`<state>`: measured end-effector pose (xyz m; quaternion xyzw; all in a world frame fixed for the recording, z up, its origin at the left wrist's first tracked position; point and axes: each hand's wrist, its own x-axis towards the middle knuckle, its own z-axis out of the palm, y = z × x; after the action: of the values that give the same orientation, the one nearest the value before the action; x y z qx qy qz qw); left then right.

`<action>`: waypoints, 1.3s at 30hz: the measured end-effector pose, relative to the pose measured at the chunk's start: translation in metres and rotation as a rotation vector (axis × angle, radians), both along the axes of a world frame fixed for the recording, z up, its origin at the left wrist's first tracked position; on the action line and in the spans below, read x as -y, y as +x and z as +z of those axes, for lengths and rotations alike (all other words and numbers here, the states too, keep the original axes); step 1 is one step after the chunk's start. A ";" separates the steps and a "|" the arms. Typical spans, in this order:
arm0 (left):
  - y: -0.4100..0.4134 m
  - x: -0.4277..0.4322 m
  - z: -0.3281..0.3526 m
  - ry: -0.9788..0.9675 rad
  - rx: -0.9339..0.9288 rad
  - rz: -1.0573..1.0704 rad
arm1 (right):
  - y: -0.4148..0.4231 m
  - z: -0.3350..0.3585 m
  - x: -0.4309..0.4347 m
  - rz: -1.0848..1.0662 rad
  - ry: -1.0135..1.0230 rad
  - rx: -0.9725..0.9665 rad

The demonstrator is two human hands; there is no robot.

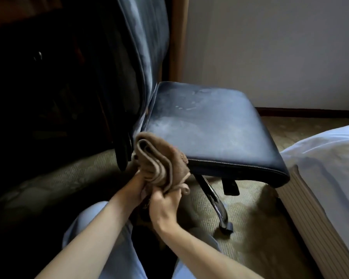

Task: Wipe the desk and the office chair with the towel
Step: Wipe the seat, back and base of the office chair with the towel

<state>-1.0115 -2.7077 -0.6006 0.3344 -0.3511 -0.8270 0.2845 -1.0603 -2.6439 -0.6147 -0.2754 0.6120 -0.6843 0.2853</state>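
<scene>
A folded brown towel is held up just in front of the near left corner of the blue office chair's seat. My left hand grips the towel from below on its left side. My right hand holds its lower right edge. The seat shows pale dusty smears. The chair's blue backrest rises at the upper left, seen edge-on. The desk is a dark mass at the left, barely visible in shadow.
A bed with white sheets stands close on the right, next to the seat's front corner. The chair's chrome leg and caster rest on patterned carpet. A white wall is behind. My light blue trousers fill the bottom.
</scene>
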 end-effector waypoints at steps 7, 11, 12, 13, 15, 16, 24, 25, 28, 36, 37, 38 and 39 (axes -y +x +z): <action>-0.028 0.010 -0.014 0.075 0.021 -0.134 | -0.055 0.038 -0.008 -0.196 -0.107 0.256; -0.015 0.021 -0.021 -0.123 0.116 -0.225 | -0.094 0.053 -0.012 -0.284 -0.129 0.304; -0.010 0.027 -0.024 -0.145 0.158 -0.222 | -0.103 0.057 -0.012 -0.293 -0.148 0.337; -0.009 0.032 -0.025 -0.156 0.208 -0.191 | -0.113 0.062 -0.011 -0.298 -0.150 0.367; 0.003 0.044 -0.033 -0.101 0.292 -0.153 | -0.128 0.068 -0.010 -0.327 -0.147 0.347; 0.008 0.048 -0.035 -0.066 0.348 -0.144 | -0.135 0.069 -0.011 -0.349 -0.178 0.229; 0.014 0.058 -0.043 0.137 0.168 0.291 | -0.243 0.027 -0.048 -0.476 -0.185 -0.747; 0.010 0.060 -0.040 0.143 0.110 0.338 | -0.253 0.020 -0.055 -0.488 -0.079 -0.756; -0.005 0.067 -0.032 0.155 0.019 0.366 | -0.261 0.000 -0.072 -0.495 0.117 -0.734; -0.013 0.080 -0.019 0.122 0.207 0.440 | -0.247 -0.012 -0.080 -0.507 0.271 -0.804; -0.013 0.080 -0.020 0.119 0.201 0.432 | -0.247 -0.013 -0.079 -0.520 0.292 -0.823; -0.012 0.080 -0.021 0.117 0.197 0.427 | -0.249 -0.015 -0.079 -0.529 0.325 -0.849; -0.012 0.080 -0.023 0.114 0.192 0.423 | -0.252 -0.018 -0.081 -0.532 0.357 -0.875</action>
<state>-1.0233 -2.7873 -0.6231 0.4928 -0.2516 -0.7321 0.3974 -1.3122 -2.5630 -0.6322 -0.3176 0.8289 -0.4397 -0.1370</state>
